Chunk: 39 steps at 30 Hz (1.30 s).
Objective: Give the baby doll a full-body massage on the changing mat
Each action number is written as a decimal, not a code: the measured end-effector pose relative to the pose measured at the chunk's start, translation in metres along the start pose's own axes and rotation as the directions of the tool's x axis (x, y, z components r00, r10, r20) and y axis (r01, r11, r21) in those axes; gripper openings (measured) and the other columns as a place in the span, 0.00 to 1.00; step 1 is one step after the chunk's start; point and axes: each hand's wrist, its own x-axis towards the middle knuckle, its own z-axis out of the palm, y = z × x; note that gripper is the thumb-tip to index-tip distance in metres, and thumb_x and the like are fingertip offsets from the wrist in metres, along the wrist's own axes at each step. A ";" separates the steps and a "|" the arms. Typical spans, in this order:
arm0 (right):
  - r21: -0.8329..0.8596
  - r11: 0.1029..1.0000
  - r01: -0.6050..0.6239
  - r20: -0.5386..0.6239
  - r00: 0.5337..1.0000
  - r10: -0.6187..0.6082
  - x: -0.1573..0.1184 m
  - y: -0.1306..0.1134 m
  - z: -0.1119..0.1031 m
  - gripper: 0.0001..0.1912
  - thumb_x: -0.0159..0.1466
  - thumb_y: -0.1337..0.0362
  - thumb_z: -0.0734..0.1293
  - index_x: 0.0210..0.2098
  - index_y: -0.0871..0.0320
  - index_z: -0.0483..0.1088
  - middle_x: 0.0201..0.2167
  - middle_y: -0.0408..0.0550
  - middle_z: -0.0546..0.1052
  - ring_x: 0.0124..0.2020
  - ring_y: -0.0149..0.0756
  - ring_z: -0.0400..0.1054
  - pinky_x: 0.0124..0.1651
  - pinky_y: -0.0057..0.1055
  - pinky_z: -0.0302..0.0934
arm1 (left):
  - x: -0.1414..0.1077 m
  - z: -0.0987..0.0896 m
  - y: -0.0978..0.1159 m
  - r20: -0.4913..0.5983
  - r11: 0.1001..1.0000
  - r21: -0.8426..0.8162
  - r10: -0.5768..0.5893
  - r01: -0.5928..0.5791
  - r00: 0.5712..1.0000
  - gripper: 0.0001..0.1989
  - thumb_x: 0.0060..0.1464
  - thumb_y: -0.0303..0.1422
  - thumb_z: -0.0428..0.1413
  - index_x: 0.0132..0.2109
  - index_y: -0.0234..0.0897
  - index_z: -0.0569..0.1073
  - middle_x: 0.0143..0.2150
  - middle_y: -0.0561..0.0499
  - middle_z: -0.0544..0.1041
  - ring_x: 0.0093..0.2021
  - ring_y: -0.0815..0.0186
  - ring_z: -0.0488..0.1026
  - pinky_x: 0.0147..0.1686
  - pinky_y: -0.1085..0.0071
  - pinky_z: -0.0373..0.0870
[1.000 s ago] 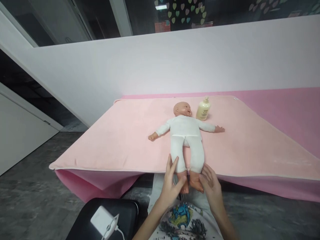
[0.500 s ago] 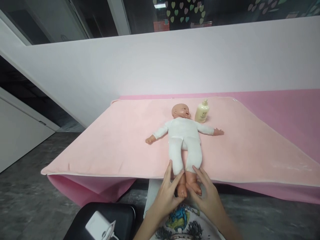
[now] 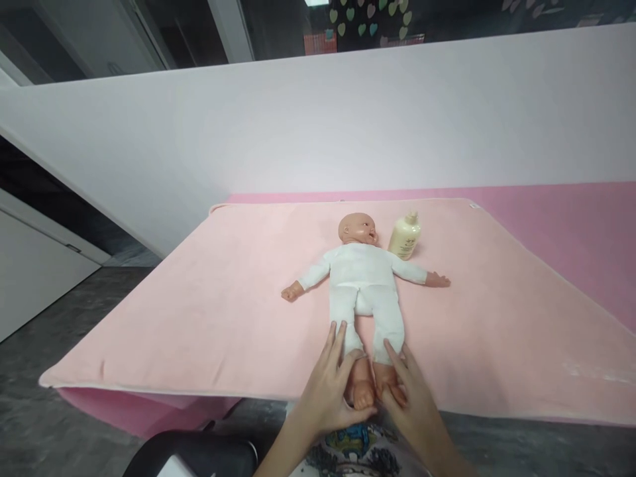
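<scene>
Far left: white door [image 3: 40, 271]. Lower left: black chair [image 3: 199, 456], white object [image 3: 175, 468] on it, partly cut off by the frame. Pale blanket [image 3: 238, 278] spread over the pink surface [image 3: 571, 242]. Left hand [image 3: 325, 391] at the doll's lower leg; grip parted, fingers spread along the leg, thumb near the foot. Doll [image 3: 364, 265] lies on its back on the blanket, arms out, head turned right, feet at the near edge. Bottle [image 3: 404, 240] upright beside its head. Right hand [image 3: 415, 401] on the other lower leg; grip likewise parted, fingers spread.
</scene>
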 end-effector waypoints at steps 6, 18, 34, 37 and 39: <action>-0.006 0.999 -0.034 0.024 0.999 0.034 0.015 -0.002 -0.001 0.30 0.62 0.63 0.58 0.64 0.48 0.55 0.65 0.50 0.56 0.62 0.46 0.58 0.56 0.41 0.63 | 0.013 -0.009 -0.014 0.010 1.000 0.009 0.022 -0.022 1.000 0.35 0.45 0.49 0.60 0.57 0.34 0.64 0.71 0.35 0.37 0.69 0.38 0.34 0.61 0.42 0.51; 0.113 0.992 -0.061 0.077 0.996 0.052 0.020 0.009 -0.031 0.22 0.63 0.52 0.62 0.56 0.46 0.67 0.62 0.49 0.61 0.54 0.47 0.67 0.48 0.40 0.70 | -0.008 -0.016 -0.025 0.120 0.990 -0.093 0.121 -0.110 0.985 0.49 0.39 0.58 0.59 0.65 0.45 0.56 0.71 0.39 0.42 0.68 0.38 0.42 0.62 0.38 0.41; 0.486 0.791 0.372 -0.507 0.857 -0.091 0.267 -0.073 -0.056 0.10 0.58 0.62 0.61 0.37 0.59 0.70 0.40 0.50 0.75 0.43 0.37 0.69 0.51 0.38 0.64 | 0.234 -0.049 -0.046 -0.680 0.870 -0.474 -0.264 -0.135 0.684 0.22 0.61 0.46 0.44 0.49 0.35 0.70 0.51 0.42 0.73 0.55 0.58 0.68 0.58 0.59 0.61; 0.504 0.833 0.231 -0.515 0.854 0.075 0.314 -0.046 -0.011 0.13 0.58 0.63 0.58 0.39 0.62 0.68 0.42 0.54 0.74 0.45 0.37 0.68 0.53 0.37 0.61 | 0.266 -0.021 -0.073 -0.642 0.938 -0.346 -0.242 0.007 0.728 0.20 0.60 0.41 0.47 0.56 0.37 0.67 0.62 0.41 0.64 0.64 0.57 0.57 0.64 0.58 0.51; 0.493 0.854 0.165 -0.525 0.839 0.141 0.333 -0.030 0.009 0.16 0.59 0.63 0.56 0.43 0.63 0.67 0.47 0.57 0.73 0.49 0.37 0.66 0.57 0.37 0.57 | 0.273 -0.008 -0.086 -0.571 0.966 -0.253 -0.187 0.045 0.800 0.21 0.60 0.37 0.47 0.59 0.36 0.64 0.65 0.42 0.60 0.68 0.57 0.49 0.66 0.56 0.44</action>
